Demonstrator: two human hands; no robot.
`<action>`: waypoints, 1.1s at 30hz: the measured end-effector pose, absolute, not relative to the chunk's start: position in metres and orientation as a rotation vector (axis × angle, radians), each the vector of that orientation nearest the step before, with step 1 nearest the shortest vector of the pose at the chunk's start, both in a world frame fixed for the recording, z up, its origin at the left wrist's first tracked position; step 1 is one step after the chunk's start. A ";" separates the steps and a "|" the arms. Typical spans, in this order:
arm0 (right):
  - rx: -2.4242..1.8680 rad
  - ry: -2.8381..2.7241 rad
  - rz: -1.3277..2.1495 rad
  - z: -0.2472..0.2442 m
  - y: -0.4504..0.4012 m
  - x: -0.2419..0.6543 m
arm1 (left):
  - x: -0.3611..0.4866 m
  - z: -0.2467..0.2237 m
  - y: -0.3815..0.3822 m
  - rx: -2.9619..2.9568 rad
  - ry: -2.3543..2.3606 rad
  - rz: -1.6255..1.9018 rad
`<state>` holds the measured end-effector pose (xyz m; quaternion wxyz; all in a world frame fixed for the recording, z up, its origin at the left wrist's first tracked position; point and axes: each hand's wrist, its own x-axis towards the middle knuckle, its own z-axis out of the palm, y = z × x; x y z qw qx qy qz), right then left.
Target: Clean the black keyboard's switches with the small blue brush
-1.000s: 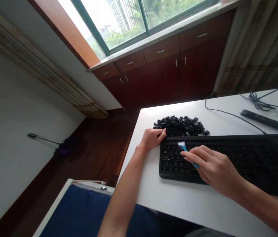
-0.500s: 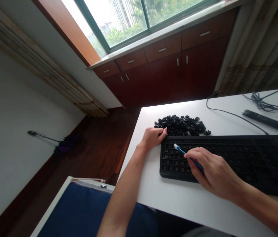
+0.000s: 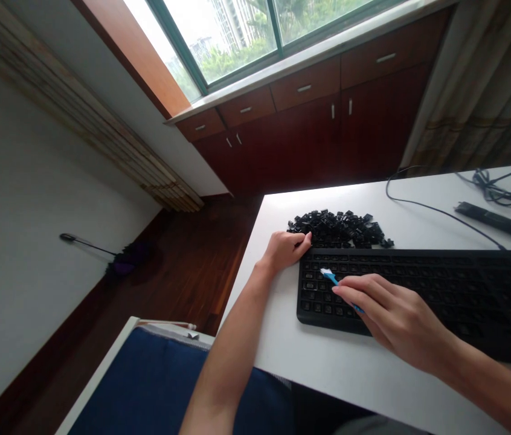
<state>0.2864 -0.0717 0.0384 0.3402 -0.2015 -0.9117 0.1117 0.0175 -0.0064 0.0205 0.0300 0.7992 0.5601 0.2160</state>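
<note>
A black keyboard with its keycaps off lies on the white table. My right hand pinches a blue toothbrush by its handle. Its white bristles are over the left part of the keyboard, among the bare key sockets; whether they touch is hard to tell. My left hand, fingers curled, holds the keyboard at its far left corner. Right beyond that hand and the keyboard's far edge lies a heap of loose black keycaps.
A cable runs from the keyboard's far side to a coiled cord. Near it lies a long black plastic piece. A blue padded seat stands left of the table. An umbrella leans against the wall.
The toothbrush head has moved slightly towards me over the key sockets, and my right hand has turned a little with it. My left hand stays at the keyboard's corner. The view has shifted slightly.
</note>
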 end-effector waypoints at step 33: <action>-0.700 -2.272 0.588 0.040 -0.071 0.283 | 0.017 0.020 -0.006 2.462 1.727 0.683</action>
